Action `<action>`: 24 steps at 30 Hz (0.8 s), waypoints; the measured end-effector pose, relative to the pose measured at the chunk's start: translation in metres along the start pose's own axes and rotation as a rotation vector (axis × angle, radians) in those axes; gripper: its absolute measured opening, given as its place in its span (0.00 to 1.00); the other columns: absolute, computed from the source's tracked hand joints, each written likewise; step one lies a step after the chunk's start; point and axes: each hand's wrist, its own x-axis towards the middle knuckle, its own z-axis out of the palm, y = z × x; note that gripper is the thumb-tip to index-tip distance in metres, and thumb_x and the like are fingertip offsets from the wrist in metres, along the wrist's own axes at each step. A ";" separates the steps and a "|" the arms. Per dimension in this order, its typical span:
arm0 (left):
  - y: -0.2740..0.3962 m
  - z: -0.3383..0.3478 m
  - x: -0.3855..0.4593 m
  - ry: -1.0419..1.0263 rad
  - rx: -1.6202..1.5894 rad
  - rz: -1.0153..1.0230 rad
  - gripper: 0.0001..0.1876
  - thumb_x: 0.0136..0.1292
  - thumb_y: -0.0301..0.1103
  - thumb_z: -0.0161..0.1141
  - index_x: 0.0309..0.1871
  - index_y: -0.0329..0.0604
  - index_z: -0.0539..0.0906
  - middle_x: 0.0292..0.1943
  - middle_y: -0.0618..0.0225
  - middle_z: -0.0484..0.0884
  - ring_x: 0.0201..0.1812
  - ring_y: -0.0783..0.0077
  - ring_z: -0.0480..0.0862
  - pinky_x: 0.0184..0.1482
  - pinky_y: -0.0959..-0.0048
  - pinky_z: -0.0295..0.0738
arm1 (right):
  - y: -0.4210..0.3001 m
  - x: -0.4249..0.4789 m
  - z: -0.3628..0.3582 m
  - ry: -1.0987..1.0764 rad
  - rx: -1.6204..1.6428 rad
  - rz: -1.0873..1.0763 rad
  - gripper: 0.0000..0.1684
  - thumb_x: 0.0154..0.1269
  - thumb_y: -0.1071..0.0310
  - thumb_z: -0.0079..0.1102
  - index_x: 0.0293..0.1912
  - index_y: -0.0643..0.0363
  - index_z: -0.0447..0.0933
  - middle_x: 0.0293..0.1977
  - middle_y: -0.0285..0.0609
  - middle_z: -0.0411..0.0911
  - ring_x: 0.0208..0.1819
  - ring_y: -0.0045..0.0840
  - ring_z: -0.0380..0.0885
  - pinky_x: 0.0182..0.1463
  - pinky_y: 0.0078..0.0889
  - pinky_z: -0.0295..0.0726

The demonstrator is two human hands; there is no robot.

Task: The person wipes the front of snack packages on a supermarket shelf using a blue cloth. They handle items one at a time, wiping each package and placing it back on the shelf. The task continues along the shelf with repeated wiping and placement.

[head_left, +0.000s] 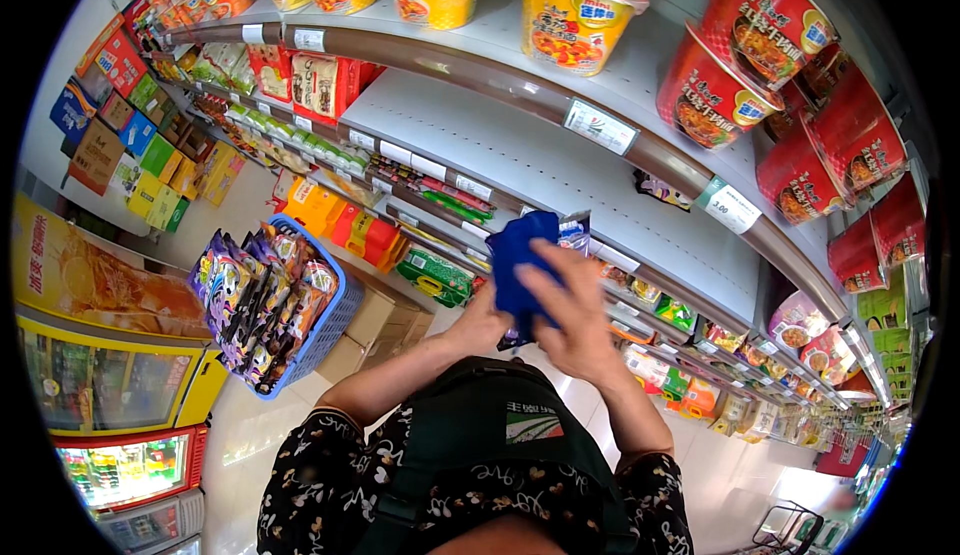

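Observation:
In front of my chest, a dark blue cloth (523, 274) lies over a shiny snack packet (575, 231). The packet shows only at its far right corner and along its near edge; the cloth and my hands hide the rest. My left hand (487, 324) grips the packet's near left side, its fingertips out of sight. Spread over the cloth from the right, the fingers of my right hand (574, 311) press it against the packet. Beyond both hands runs a grey shelf board (517, 146) with a similar packet (661, 189) lying toward its back.
A blue plastic basket (341, 315) full of dark snack packets (262, 300) stands at left on cardboard boxes (382, 330). Yellow noodle cups (574, 26) and red noodle cups (720, 97) line the upper shelf, whose edge (450, 60) juts out. Drink coolers (120, 457) stand lower left.

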 end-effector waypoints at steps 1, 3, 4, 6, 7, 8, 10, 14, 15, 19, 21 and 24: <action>0.001 0.001 -0.004 -0.065 0.221 0.092 0.33 0.56 0.18 0.52 0.67 0.38 0.59 0.60 0.59 0.69 0.62 0.65 0.69 0.65 0.65 0.62 | 0.006 0.000 0.017 -0.079 -0.069 -0.063 0.31 0.37 0.72 0.56 0.48 0.57 0.76 0.55 0.49 0.71 0.54 0.45 0.67 0.57 0.47 0.66; 0.005 -0.006 -0.013 -0.076 0.241 -0.124 0.30 0.58 0.21 0.52 0.66 0.37 0.60 0.58 0.59 0.71 0.60 0.65 0.70 0.63 0.67 0.63 | 0.020 0.001 0.027 -0.083 -0.137 -0.105 0.29 0.35 0.70 0.57 0.46 0.55 0.78 0.54 0.46 0.71 0.51 0.43 0.67 0.56 0.45 0.67; 0.001 -0.013 -0.014 -0.094 0.199 -0.209 0.29 0.59 0.22 0.52 0.66 0.37 0.61 0.57 0.59 0.71 0.59 0.66 0.70 0.62 0.68 0.64 | 0.024 0.003 0.029 -0.087 -0.167 -0.134 0.29 0.34 0.70 0.57 0.45 0.55 0.78 0.54 0.45 0.71 0.50 0.43 0.67 0.55 0.45 0.67; 0.012 -0.015 -0.017 -0.091 0.143 -0.249 0.26 0.61 0.24 0.54 0.63 0.36 0.63 0.54 0.60 0.74 0.55 0.68 0.72 0.60 0.70 0.65 | 0.030 0.006 0.025 -0.034 -0.173 -0.143 0.28 0.33 0.70 0.55 0.44 0.55 0.78 0.50 0.45 0.74 0.46 0.42 0.69 0.51 0.43 0.70; 0.012 -0.019 -0.019 -0.097 0.156 -0.236 0.26 0.60 0.23 0.55 0.63 0.36 0.64 0.53 0.61 0.74 0.55 0.70 0.72 0.59 0.71 0.66 | 0.034 0.006 0.022 -0.006 -0.175 -0.141 0.27 0.33 0.71 0.55 0.43 0.55 0.78 0.49 0.46 0.74 0.45 0.42 0.69 0.49 0.43 0.71; 0.011 -0.024 -0.022 -0.104 0.168 -0.224 0.26 0.60 0.23 0.56 0.63 0.37 0.64 0.53 0.63 0.74 0.55 0.72 0.72 0.58 0.72 0.67 | 0.037 0.007 0.017 0.022 -0.144 -0.097 0.25 0.34 0.73 0.52 0.40 0.58 0.78 0.45 0.49 0.75 0.42 0.44 0.71 0.46 0.44 0.73; 0.025 -0.028 -0.029 -0.034 0.124 -0.317 0.25 0.61 0.20 0.55 0.62 0.37 0.65 0.53 0.63 0.76 0.54 0.74 0.74 0.58 0.72 0.69 | 0.062 -0.006 0.008 0.060 -0.120 0.070 0.20 0.38 0.75 0.53 0.37 0.62 0.78 0.39 0.52 0.76 0.38 0.45 0.74 0.42 0.42 0.77; 0.012 -0.055 -0.030 0.080 -0.209 -0.162 0.26 0.59 0.16 0.56 0.62 0.38 0.65 0.53 0.60 0.77 0.53 0.68 0.78 0.57 0.65 0.74 | 0.096 -0.042 -0.011 0.066 -0.200 0.403 0.15 0.46 0.76 0.49 0.37 0.65 0.79 0.32 0.53 0.77 0.32 0.45 0.78 0.41 0.39 0.78; 0.015 -0.058 -0.029 0.153 -0.300 -0.209 0.26 0.59 0.18 0.57 0.61 0.36 0.65 0.53 0.58 0.77 0.52 0.64 0.80 0.55 0.62 0.77 | 0.099 -0.045 -0.015 0.141 -0.188 0.421 0.16 0.46 0.77 0.48 0.38 0.66 0.78 0.32 0.51 0.78 0.32 0.44 0.78 0.41 0.37 0.78; 0.018 -0.054 -0.021 0.283 -0.665 -0.281 0.20 0.68 0.26 0.52 0.61 0.35 0.64 0.51 0.55 0.77 0.50 0.60 0.81 0.52 0.58 0.80 | 0.062 -0.032 -0.026 0.330 0.163 0.443 0.21 0.45 0.79 0.45 0.43 0.69 0.75 0.42 0.56 0.76 0.42 0.39 0.77 0.49 0.34 0.74; 0.007 -0.047 -0.016 0.309 -0.708 -0.369 0.20 0.69 0.30 0.52 0.62 0.36 0.64 0.52 0.57 0.77 0.50 0.62 0.82 0.52 0.58 0.80 | 0.024 -0.012 -0.016 0.363 0.092 0.219 0.23 0.44 0.78 0.46 0.44 0.68 0.75 0.47 0.59 0.74 0.47 0.43 0.76 0.51 0.38 0.73; -0.013 -0.029 -0.014 0.217 -0.724 -0.310 0.20 0.69 0.35 0.52 0.62 0.42 0.66 0.54 0.63 0.76 0.52 0.68 0.79 0.54 0.66 0.78 | -0.006 -0.005 0.015 0.047 0.012 -0.046 0.32 0.38 0.76 0.57 0.51 0.59 0.75 0.56 0.57 0.69 0.54 0.47 0.69 0.56 0.47 0.68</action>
